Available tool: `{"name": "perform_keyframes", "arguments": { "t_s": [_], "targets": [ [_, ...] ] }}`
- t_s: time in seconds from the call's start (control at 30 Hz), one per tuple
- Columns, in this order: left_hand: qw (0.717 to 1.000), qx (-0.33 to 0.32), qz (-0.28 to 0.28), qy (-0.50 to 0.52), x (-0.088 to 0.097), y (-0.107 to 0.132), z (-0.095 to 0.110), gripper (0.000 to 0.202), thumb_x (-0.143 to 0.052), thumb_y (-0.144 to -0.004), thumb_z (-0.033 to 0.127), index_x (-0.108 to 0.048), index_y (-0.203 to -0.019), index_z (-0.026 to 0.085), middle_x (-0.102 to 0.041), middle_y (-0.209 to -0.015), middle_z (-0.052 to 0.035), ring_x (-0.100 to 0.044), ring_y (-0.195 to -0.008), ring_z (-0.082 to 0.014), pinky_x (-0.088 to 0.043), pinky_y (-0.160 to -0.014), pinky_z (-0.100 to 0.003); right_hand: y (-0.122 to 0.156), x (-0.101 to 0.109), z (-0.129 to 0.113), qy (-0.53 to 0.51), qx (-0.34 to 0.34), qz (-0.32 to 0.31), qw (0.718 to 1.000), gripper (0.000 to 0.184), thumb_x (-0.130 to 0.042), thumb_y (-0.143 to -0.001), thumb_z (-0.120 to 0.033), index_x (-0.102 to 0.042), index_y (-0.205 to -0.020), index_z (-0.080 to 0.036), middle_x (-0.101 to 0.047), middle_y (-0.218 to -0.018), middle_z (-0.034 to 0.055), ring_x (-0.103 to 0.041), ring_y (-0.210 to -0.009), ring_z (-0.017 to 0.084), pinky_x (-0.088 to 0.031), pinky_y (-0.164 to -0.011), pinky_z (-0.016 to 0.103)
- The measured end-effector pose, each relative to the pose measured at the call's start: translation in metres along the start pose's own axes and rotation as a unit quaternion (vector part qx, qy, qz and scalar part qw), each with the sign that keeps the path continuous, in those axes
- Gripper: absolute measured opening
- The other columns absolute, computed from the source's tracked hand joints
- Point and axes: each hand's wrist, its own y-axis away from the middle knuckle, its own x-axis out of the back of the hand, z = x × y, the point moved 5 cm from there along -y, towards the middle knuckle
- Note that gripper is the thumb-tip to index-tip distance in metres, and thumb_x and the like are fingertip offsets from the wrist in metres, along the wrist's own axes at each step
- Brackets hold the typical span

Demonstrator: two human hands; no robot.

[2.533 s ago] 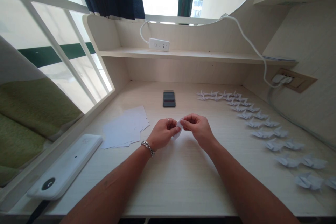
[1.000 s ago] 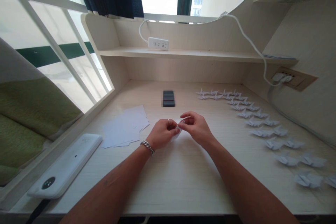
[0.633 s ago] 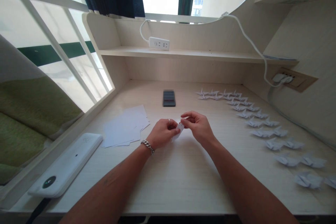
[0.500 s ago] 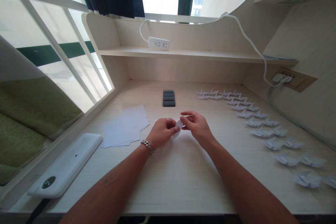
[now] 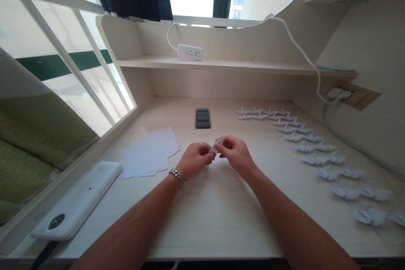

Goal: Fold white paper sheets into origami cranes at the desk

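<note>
One folded paper, white, small, nearer than the dark block and slightly right of it, pinched by thumb and fingers of both the left hand and the right hand, which partly cover it. Loose sheets, white, overlapping, flat on the desk, left of the block and nearer; farther left and nearer again, a white device with round dark display. Cranes, white paper, many, ranged from right of the block toward the near right; beyond and above it, one power strip on the shelf.
</note>
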Motion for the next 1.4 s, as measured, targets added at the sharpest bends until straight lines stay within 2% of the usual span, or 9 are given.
{"name": "perform_keyframes", "arguments": {
  "t_s": [0.17,0.3,0.57,0.67,0.77,1.03,1.23,1.3,1.4],
  "targets": [
    [0.998,-0.011,0.054,0.005,0.01,0.0,0.002,0.021,-0.068,-0.072,0.033,-0.063,-0.07,0.013,-0.06,-0.059,0.0003,-0.052,-0.054,-0.0099,-0.042,-0.054,-0.022,-0.001,0.004,0.0,-0.002,-0.028,0.017,0.999,0.03,-0.076,-0.063,-0.039,-0.066,-0.077,-0.015,-0.066,-0.064,0.0029,-0.06,-0.061,0.015,-0.05,-0.058,0.028],
    [0.992,0.005,0.105,0.075,0.016,-0.001,0.0,0.026,-0.074,-0.067,0.034,-0.065,-0.077,0.011,-0.066,-0.066,-0.0038,-0.059,-0.062,-0.0126,-0.047,-0.061,-0.025,0.0,0.0,0.004,-0.012,-0.068,-0.019,0.997,0.03,-0.078,-0.06,-0.038,-0.062,-0.072,-0.015,-0.066,-0.063,0.0028,-0.061,-0.06,0.014,-0.049,-0.057,0.027],
    [0.987,-0.005,0.084,0.139,0.013,0.001,0.005,0.029,-0.083,-0.056,0.025,-0.064,-0.073,0.011,-0.069,-0.066,-0.0038,-0.063,-0.061,-0.0141,-0.049,-0.06,-0.025,0.005,-0.01,0.013,0.012,-0.093,-0.093,0.991,0.031,-0.077,-0.063,-0.032,-0.06,-0.084,-0.016,-0.067,-0.063,0.0022,-0.062,-0.059,0.015,-0.048,-0.057,0.027],
    [0.985,0.002,0.072,0.155,0.011,0.001,0.006,0.033,-0.085,-0.053,0.025,-0.063,-0.073,0.011,-0.068,-0.064,-0.0033,-0.063,-0.059,-0.0153,-0.051,-0.059,-0.028,0.006,-0.013,0.013,0.022,-0.069,-0.112,0.991,0.024,-0.074,-0.066,-0.034,-0.062,-0.074,-0.015,-0.067,-0.063,0.0033,-0.061,-0.058,0.014,-0.046,-0.057,0.026],
    [0.98,0.013,0.086,0.179,0.012,0.002,0.005,0.035,-0.086,-0.05,0.024,-0.063,-0.073,0.011,-0.068,-0.065,-0.0037,-0.064,-0.059,-0.0156,-0.051,-0.06,-0.029,0.006,-0.014,0.01,0.018,-0.047,-0.122,0.991,0.025,-0.073,-0.067,-0.037,-0.061,-0.067,-0.015,-0.066,-0.061,0.0031,-0.059,-0.057,0.013,-0.045,-0.057,0.027],
    [0.937,0.043,0.177,0.297,0.023,0.001,0.001,0.048,-0.087,-0.049,0.02,-0.059,-0.086,0.011,-0.066,-0.06,-0.0013,-0.062,-0.059,-0.0128,-0.051,-0.061,-0.026,0.01,-0.02,0.001,-0.022,-0.079,-0.142,0.986,0.025,-0.074,-0.063,-0.035,-0.059,-0.065,-0.015,-0.065,-0.058,0.0025,-0.058,-0.055,0.014,-0.043,-0.057,0.027],
    [0.922,0.027,0.253,0.294,0.046,0.0,0.0,0.048,-0.087,-0.053,0.026,-0.058,-0.089,0.012,-0.068,-0.067,-0.0018,-0.062,-0.06,-0.0102,-0.05,-0.065,-0.025,0.01,-0.018,-0.001,-0.049,-0.095,-0.122,0.987,0.027,-0.078,-0.06,-0.036,-0.061,-0.064,-0.015,-0.066,-0.058,0.0029,-0.058,-0.054,0.013,-0.043,-0.057,0.027],
    [0.934,0.028,0.228,0.275,0.044,0.0,0.001,0.045,-0.084,-0.059,0.032,-0.06,-0.091,0.012,-0.069,-0.072,-0.0039,-0.063,-0.063,-0.0105,-0.05,-0.067,-0.025,0.009,-0.014,0.0,-0.067,-0.101,-0.092,0.988,0.029,-0.079,-0.058,-0.036,-0.061,-0.064,-0.015,-0.066,-0.059,0.0028,-0.059,-0.055,0.014,-0.045,-0.059,0.029],
    [0.962,0.033,0.116,0.245,0.025,-0.001,0.003,0.045,-0.083,-0.059,0.034,-0.063,-0.093,0.012,-0.071,-0.077,-0.0068,-0.066,-0.069,-0.0141,-0.051,-0.068,-0.027,0.006,-0.011,0.002,-0.084,-0.094,-0.076,0.989,0.03,-0.08,-0.058,-0.038,-0.061,-0.065,-0.015,-0.066,-0.059,0.0022,-0.06,-0.057,0.014,-0.047,-0.061,0.029]
  ]
}}
